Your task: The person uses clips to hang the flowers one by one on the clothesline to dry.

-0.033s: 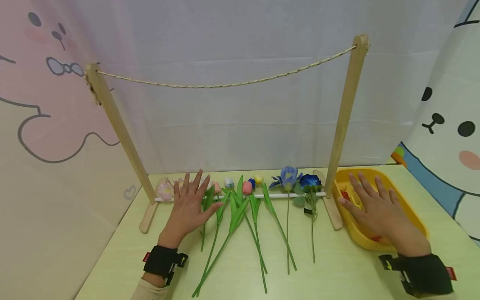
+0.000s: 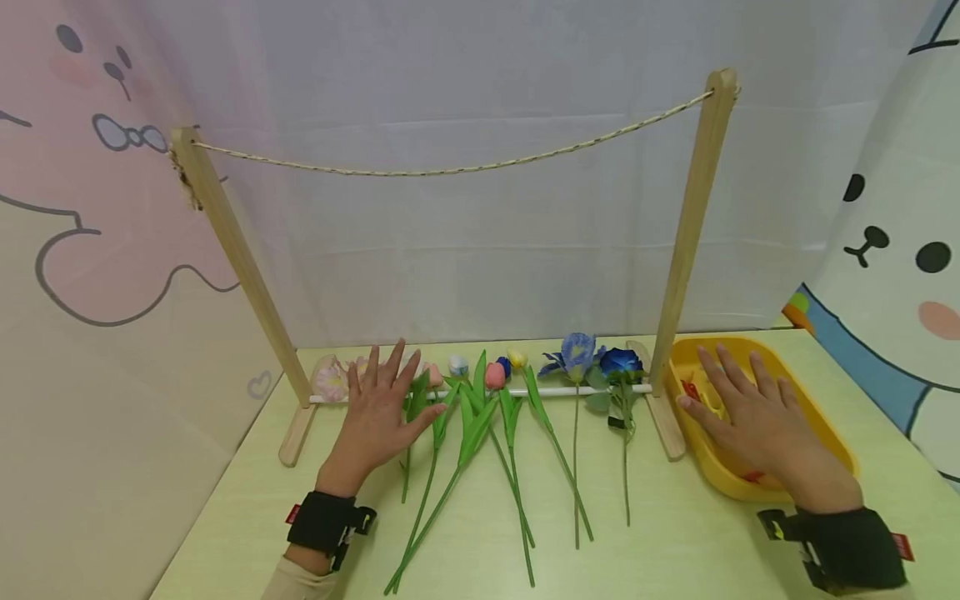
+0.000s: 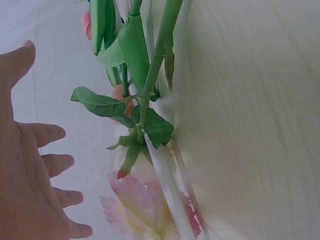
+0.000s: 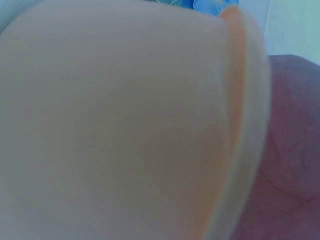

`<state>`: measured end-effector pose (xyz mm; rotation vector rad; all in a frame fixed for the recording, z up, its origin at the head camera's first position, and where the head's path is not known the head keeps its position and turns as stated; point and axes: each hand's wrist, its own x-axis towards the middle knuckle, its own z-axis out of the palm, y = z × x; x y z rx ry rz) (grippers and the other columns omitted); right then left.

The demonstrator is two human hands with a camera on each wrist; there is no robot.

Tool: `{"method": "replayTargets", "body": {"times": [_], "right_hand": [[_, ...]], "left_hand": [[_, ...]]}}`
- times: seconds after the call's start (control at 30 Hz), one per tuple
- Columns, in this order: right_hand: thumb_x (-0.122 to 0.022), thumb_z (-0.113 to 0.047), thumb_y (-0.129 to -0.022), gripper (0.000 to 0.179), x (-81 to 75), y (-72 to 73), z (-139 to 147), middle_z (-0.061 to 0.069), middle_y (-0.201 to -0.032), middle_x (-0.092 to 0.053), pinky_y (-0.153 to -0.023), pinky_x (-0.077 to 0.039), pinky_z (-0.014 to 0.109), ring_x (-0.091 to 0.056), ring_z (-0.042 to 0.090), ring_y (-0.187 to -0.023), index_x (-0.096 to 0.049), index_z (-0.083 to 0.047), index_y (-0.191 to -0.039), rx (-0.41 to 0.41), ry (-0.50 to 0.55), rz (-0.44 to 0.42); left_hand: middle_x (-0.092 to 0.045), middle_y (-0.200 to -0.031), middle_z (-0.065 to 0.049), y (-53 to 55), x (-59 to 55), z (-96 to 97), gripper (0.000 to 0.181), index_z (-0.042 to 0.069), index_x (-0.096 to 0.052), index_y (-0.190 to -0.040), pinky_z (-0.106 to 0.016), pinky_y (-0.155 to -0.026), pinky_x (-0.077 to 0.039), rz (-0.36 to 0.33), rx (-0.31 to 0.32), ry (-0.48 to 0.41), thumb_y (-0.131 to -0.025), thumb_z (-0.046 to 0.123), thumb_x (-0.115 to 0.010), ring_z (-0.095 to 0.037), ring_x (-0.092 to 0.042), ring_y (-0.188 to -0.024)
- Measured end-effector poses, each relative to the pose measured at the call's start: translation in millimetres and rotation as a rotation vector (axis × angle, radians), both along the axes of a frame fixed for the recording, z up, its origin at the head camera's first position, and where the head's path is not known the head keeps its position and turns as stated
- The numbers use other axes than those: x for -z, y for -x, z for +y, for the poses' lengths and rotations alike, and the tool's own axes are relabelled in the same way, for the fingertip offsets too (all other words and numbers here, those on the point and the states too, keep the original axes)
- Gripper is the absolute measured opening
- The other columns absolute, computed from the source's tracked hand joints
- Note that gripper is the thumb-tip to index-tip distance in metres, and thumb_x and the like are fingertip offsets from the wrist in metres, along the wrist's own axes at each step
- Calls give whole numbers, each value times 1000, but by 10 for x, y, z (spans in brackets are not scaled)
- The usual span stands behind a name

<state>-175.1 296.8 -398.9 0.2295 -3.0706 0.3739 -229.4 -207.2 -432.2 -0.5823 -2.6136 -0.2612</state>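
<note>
My left hand (image 2: 378,417), fingers spread, hovers over the stems at the left end of a row of artificial flowers. Below it, the left wrist view shows a pale pink flower (image 3: 145,205) and dark green leaves (image 3: 152,125). My right hand (image 2: 761,421) is spread over a yellow tray (image 2: 720,486), whose wall fills much of the right wrist view. Neither hand holds anything. Between them lie a pink tulip (image 2: 495,376), a yellow tulip (image 2: 517,358), a blue iris-like flower (image 2: 577,357) and a blue rose (image 2: 620,362), stems toward me.
Two wooden posts, left (image 2: 240,258) and right (image 2: 693,225), carry a sagging rope (image 2: 450,172). A white rod (image 2: 555,392) joins them low down, under the flowers. Small red pieces (image 2: 690,389) lie in the tray. A white curtain (image 2: 480,258) hangs behind the table.
</note>
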Motion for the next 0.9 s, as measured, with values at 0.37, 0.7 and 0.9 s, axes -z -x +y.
{"method": "replayTargets", "body": {"times": [0.37,0.7,0.9], "right_hand": [[-39,-54,-102,83,-14,6,61,28,-159,-3,-98,-4,81,7,57,-137,2,-10,-159,-19,-2,56],[-55,-47,-97,81,-120,-12,141,33,-153,-21,-98,-17,79,-16,59,-133,-21,-2,-155,-103,-47,96],[-74,-30,-86,69,-109,-29,223,36,-135,-47,-90,-38,72,-44,59,-111,-47,5,-139,-164,-103,95]], "left_hand": [[-25,-158,-17,-17,-49,3,89,10,-39,-151,-75,-105,-10,-7,5,-5,-84,65,-59,-42,-2,-144],[-22,-159,-15,-59,-88,40,89,13,-36,-153,-72,-108,-7,-14,24,0,-86,67,-56,-40,-1,-145],[-26,-159,-13,-158,-137,151,88,14,-37,-152,-72,-108,-9,-21,62,23,-85,69,-55,-42,-9,-144]]}}
